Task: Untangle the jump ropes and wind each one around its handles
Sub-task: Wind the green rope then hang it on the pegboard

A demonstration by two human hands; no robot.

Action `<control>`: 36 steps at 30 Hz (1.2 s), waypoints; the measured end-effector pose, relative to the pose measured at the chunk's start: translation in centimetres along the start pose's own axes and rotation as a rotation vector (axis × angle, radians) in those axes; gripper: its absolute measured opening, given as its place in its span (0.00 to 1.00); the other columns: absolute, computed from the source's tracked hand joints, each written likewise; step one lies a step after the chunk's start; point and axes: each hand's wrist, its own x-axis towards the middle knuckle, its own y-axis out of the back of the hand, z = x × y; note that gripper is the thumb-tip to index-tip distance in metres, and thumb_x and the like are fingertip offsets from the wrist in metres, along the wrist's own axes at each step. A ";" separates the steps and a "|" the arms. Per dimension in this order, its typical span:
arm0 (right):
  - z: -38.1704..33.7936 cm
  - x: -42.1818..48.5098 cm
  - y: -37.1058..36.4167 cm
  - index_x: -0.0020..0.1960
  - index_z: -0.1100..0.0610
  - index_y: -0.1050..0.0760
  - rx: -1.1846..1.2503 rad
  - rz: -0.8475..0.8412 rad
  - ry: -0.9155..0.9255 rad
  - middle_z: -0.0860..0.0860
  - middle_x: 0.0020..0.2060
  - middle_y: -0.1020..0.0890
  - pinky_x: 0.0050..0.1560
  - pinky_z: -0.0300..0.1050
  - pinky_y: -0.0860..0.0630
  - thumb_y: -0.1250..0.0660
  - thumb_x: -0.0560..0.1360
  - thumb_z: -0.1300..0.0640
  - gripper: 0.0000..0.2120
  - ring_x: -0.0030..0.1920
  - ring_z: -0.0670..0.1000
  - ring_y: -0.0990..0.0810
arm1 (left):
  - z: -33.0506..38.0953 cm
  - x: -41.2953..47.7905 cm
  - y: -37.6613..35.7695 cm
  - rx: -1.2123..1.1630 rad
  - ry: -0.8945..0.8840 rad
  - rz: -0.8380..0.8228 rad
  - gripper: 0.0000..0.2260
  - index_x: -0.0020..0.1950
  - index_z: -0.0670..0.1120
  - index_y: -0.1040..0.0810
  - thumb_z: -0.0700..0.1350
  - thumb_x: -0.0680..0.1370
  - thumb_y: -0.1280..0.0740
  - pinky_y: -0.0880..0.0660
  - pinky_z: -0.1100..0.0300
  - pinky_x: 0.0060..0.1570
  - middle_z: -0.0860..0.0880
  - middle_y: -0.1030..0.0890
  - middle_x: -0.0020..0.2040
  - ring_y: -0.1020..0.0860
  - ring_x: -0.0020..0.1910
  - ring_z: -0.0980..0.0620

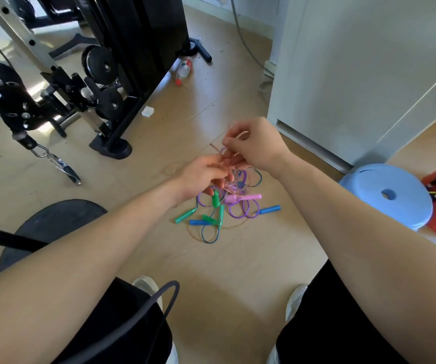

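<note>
Untangling is beginning: left hand (pixel 204 177) is gripping the tangled jump ropes (pixel 239 198), right hand (pixel 252 147) is pinching a pink strand (pixel 214 147) that probably needs drawing free

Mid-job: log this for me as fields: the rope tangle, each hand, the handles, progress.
tangle: pink, purple and blue-green plastic jump ropes, one knotted bundle under the hands
left hand: grips cords in the bundle
right hand: pinches a thin pink cord above it
handles: green plastic handle, blue plastic handle, pink plastic handle, all loose
progress: nothing wound yet
nearby: light blue plastic stool, right
</note>
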 end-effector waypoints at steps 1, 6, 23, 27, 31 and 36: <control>0.0 0.1 0.1 0.44 0.63 0.21 0.028 0.003 -0.010 0.60 0.36 0.15 0.34 0.49 0.17 0.31 0.75 0.64 0.03 0.33 0.57 0.14 | 0.0 -0.1 -0.3 0.024 -0.014 -0.001 0.06 0.56 0.42 0.22 0.38 0.81 0.37 0.30 0.65 0.34 0.54 0.21 0.40 0.25 0.33 0.60; -0.4 0.4 0.4 0.45 0.63 0.21 0.105 0.091 0.029 0.59 0.36 0.15 0.37 0.51 0.16 0.30 0.76 0.59 0.07 0.34 0.57 0.14 | -0.3 0.0 -1.1 0.108 -0.030 0.024 0.10 0.59 0.42 0.21 0.41 0.84 0.40 0.29 0.65 0.32 0.49 0.22 0.38 0.27 0.32 0.55; 7.6 -1.2 -6.1 0.46 0.51 0.20 -0.443 -0.471 -0.118 0.50 0.49 0.18 0.58 0.47 0.25 0.37 0.79 0.51 0.08 0.51 0.50 0.21 | 3.2 -0.5 5.1 -0.295 -0.093 0.349 0.11 0.56 0.41 0.21 0.41 0.85 0.43 0.24 0.63 0.31 0.47 0.21 0.38 0.25 0.30 0.54; 7.8 -1.7 -5.2 0.38 0.56 0.25 -0.441 -0.483 -0.183 0.52 0.37 0.14 0.39 0.40 0.28 0.45 0.82 0.48 0.19 0.37 0.50 0.16 | 1.7 -0.2 6.8 -0.234 -0.036 0.464 0.04 0.51 0.44 0.20 0.42 0.81 0.34 0.22 0.62 0.34 0.46 0.17 0.39 0.23 0.32 0.52; 7.1 -1.4 -2.6 0.39 0.59 0.28 -0.442 -0.292 -0.172 0.51 0.29 0.16 0.37 0.44 0.22 0.46 0.82 0.47 0.21 0.34 0.56 0.15 | -0.2 -0.1 7.6 0.309 0.216 0.382 0.14 0.34 0.47 0.29 0.39 0.76 0.27 0.24 0.63 0.32 0.46 0.20 0.32 0.23 0.26 0.53; 5.3 -1.1 -0.5 0.37 0.60 0.29 -0.453 -0.131 -0.148 0.57 0.30 0.16 0.29 0.41 0.27 0.46 0.83 0.45 0.23 0.30 0.58 0.17 | -0.3 -0.3 6.0 0.522 0.378 0.232 0.11 0.60 0.40 0.23 0.31 0.78 0.35 0.20 0.53 0.47 0.38 0.16 0.45 0.19 0.39 0.44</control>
